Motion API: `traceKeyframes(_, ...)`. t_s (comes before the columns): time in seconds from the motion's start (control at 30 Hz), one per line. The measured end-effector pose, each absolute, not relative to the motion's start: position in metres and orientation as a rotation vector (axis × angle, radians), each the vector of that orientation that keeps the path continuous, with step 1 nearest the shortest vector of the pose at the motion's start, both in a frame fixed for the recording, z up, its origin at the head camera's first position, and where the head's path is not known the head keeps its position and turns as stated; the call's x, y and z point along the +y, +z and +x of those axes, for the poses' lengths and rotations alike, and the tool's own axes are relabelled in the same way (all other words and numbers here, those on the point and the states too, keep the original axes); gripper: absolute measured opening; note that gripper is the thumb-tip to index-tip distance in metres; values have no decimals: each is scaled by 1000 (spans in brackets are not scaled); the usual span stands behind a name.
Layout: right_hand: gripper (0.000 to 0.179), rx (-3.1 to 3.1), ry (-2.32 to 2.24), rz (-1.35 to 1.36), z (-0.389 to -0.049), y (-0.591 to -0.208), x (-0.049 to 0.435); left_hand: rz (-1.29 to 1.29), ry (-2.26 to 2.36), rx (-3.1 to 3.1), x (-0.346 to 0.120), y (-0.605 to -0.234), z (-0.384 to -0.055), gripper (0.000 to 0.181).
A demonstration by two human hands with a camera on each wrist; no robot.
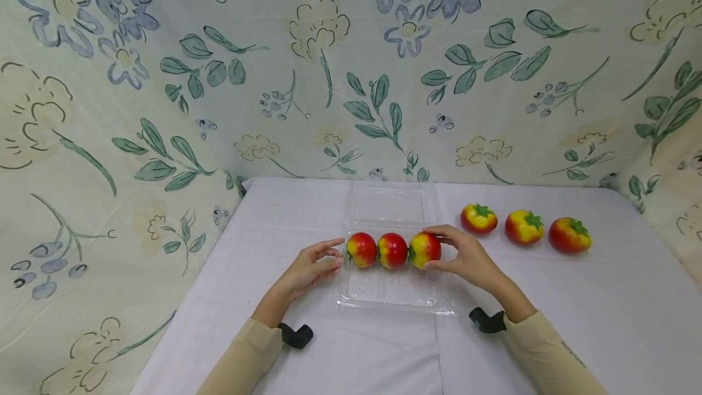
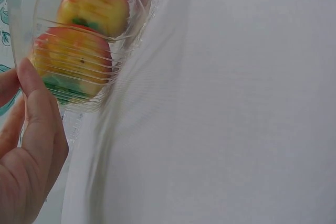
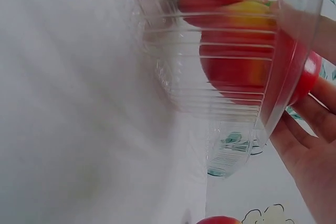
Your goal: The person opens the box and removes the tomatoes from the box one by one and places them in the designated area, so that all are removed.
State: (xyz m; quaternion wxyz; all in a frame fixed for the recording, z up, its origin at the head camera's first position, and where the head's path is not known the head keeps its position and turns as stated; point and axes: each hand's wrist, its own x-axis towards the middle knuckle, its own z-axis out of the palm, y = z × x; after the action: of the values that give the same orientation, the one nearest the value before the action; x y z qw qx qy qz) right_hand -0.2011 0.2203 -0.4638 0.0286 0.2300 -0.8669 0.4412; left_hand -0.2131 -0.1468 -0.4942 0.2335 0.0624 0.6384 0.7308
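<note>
A clear plastic clamshell box (image 1: pixel 395 288) lies with its lid (image 1: pixel 390 205) folded back on the far side. Three red-and-yellow, tomato-like fruits with green leafy tops sit in a row in its base: a left one (image 1: pixel 362 249), a middle one (image 1: pixel 392 251) and a right one (image 1: pixel 425 250). My right hand (image 1: pixel 466 259) holds the right fruit between thumb and fingers. At the box's left side, my left hand (image 1: pixel 311 268) pinches the rim between thumb and forefinger. The left wrist view shows the left fruit (image 2: pixel 73 59) through the ribbed wall.
Three more such fruits, a near-left one (image 1: pixel 479 219), a middle one (image 1: pixel 523 228) and a right one (image 1: pixel 570 236), stand right of the box. White cloth (image 1: pixel 384 352) covers the table. A floral curtain (image 1: pixel 351 127) hangs behind and at both sides.
</note>
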Motion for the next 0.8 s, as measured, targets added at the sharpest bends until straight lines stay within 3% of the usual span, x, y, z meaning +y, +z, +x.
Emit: traceKeyframes(0.8,66,-2604,1471,537,-198,-458,231,143,1990,1776,-148,-497,-215,54)
